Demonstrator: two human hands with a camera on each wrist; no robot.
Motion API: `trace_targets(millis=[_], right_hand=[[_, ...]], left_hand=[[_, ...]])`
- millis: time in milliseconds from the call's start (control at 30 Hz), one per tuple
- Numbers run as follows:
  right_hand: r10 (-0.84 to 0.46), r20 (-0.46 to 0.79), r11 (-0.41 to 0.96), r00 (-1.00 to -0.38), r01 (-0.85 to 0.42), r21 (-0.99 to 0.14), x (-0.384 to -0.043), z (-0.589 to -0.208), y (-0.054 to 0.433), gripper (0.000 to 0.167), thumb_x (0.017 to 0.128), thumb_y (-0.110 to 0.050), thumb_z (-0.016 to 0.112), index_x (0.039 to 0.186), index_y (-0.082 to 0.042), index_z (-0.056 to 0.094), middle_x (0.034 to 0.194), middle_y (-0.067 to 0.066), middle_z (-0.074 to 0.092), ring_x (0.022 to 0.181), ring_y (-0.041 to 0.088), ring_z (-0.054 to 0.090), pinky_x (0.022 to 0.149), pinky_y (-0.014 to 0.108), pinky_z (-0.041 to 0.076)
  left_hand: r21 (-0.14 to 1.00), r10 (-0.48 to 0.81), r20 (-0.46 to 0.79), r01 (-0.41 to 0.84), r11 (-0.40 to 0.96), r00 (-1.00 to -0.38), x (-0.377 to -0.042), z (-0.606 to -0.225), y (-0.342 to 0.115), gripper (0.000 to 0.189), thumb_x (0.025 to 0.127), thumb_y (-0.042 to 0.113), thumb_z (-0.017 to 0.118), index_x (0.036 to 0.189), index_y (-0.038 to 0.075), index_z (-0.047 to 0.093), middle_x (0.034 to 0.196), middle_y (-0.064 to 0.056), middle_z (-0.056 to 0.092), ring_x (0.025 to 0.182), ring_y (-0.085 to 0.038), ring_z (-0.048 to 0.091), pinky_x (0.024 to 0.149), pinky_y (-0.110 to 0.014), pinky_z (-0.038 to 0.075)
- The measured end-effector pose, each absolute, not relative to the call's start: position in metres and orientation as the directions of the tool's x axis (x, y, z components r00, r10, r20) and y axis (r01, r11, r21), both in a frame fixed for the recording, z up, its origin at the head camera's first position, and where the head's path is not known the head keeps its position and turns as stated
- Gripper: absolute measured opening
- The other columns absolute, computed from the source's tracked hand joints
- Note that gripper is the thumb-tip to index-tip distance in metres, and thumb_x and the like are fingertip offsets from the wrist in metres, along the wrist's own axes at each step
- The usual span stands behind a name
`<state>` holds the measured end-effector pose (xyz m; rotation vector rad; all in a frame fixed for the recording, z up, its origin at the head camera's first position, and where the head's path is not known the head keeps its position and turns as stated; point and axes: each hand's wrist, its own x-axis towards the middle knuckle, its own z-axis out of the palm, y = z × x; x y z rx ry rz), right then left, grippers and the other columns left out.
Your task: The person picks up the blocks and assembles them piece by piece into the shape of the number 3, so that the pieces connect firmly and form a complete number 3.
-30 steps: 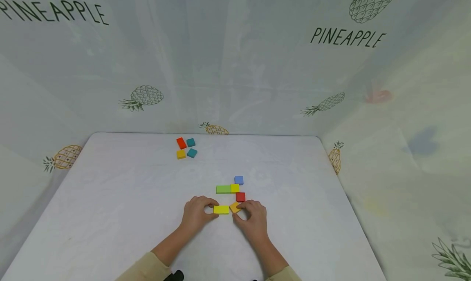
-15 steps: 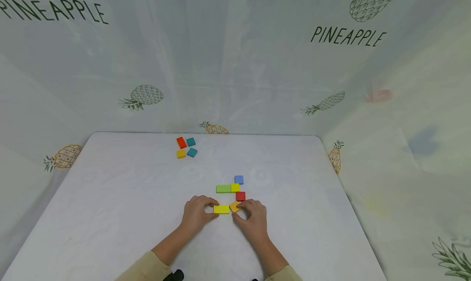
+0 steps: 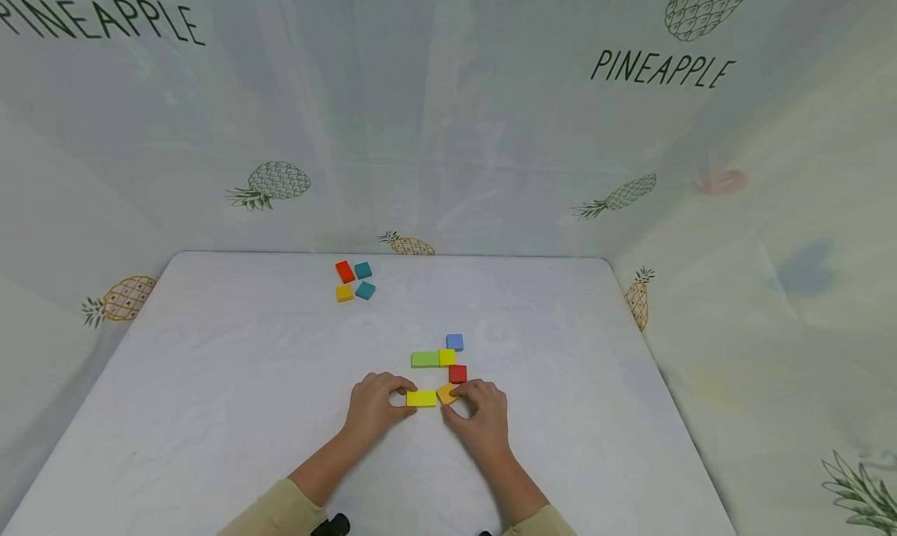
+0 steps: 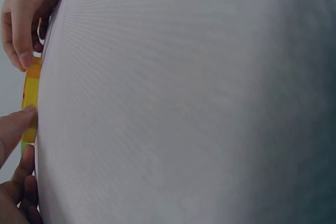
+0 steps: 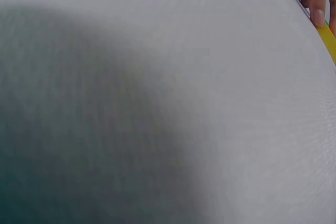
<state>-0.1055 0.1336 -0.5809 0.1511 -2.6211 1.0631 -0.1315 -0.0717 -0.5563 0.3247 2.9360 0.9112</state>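
In the head view my left hand (image 3: 374,406) pinches the left end of a long yellow block (image 3: 422,399) between thumb and forefinger. Just right of it, an orange block (image 3: 446,394) lies turned at an angle, its right side pinched by my right hand (image 3: 481,415). A red block (image 3: 458,374) sits right behind the orange one. Farther back, a green block (image 3: 424,360) lies end to end with a small yellow block (image 3: 447,357), and a blue block (image 3: 455,342) stands behind that. The left wrist view shows my left thumb on the yellow block (image 4: 31,93) from the side.
Toward the table's back edge lies a loose group: a red-orange block (image 3: 345,271), a yellow-orange block (image 3: 345,293) and two teal blocks (image 3: 365,290). They rest on a white-covered table (image 3: 210,380), with a pineapple-print curtain (image 3: 448,115) hanging behind and at the sides.
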Motion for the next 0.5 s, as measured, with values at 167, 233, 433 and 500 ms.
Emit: trace_targets(millis=[167, 233, 433, 500], right_hand=[[0.019, 0.299, 0.720, -0.954, -0.194, -0.667, -0.1057, -0.5812, 0.1334, 0.020, 0.074, -0.022, 0.084, 0.089, -0.023, 0.072, 0.092, -0.014, 0.065, 0.090, 0.011, 0.054, 0.087, 0.041, 0.039], [0.020, 0.292, 0.720, -0.956, -0.189, -0.668, -0.1057, -0.5812, 0.1334, 0.020, 0.074, -0.023, 0.084, 0.090, -0.023, 0.072, 0.092, -0.014, 0.065, 0.090, 0.011, 0.054, 0.087, 0.041, 0.039], [0.023, 0.289, 0.722, -0.957, -0.184, -0.667, -0.1059, -0.5810, 0.1331, 0.020, 0.074, -0.022, 0.084, 0.090, -0.023, 0.072, 0.093, -0.014, 0.065, 0.090, 0.011, 0.054, 0.087, 0.040, 0.039], [0.025, 0.288, 0.724, -0.957, -0.182, -0.666, -0.1059, -0.5812, 0.1331, 0.020, 0.074, -0.023, 0.084, 0.090, -0.023, 0.072, 0.093, -0.014, 0.064, 0.090, 0.011, 0.054, 0.087, 0.040, 0.039]], left_hand=[[0.566, 0.208, 0.008, 0.176, 0.806, -0.978, -0.1318, -0.5573, -0.0712, 0.030, 0.072, 0.028, 0.088, 0.099, 0.025, 0.076, 0.085, 0.014, 0.061, 0.085, -0.013, 0.050, 0.074, -0.035, 0.039], [0.566, 0.205, 0.005, 0.172, 0.806, -0.979, -0.1319, -0.5576, -0.0713, 0.030, 0.072, 0.029, 0.088, 0.099, 0.026, 0.076, 0.085, 0.014, 0.061, 0.085, -0.013, 0.050, 0.075, -0.035, 0.040], [0.567, 0.199, -0.001, 0.164, 0.807, -0.980, -0.1319, -0.5569, -0.0712, 0.030, 0.072, 0.029, 0.088, 0.100, 0.025, 0.076, 0.085, 0.013, 0.061, 0.085, -0.013, 0.050, 0.075, -0.035, 0.040], [0.569, 0.199, 0.000, 0.164, 0.806, -0.980, -0.1317, -0.5567, -0.0713, 0.030, 0.072, 0.028, 0.088, 0.100, 0.025, 0.076, 0.085, 0.013, 0.061, 0.085, -0.013, 0.050, 0.074, -0.035, 0.040]])
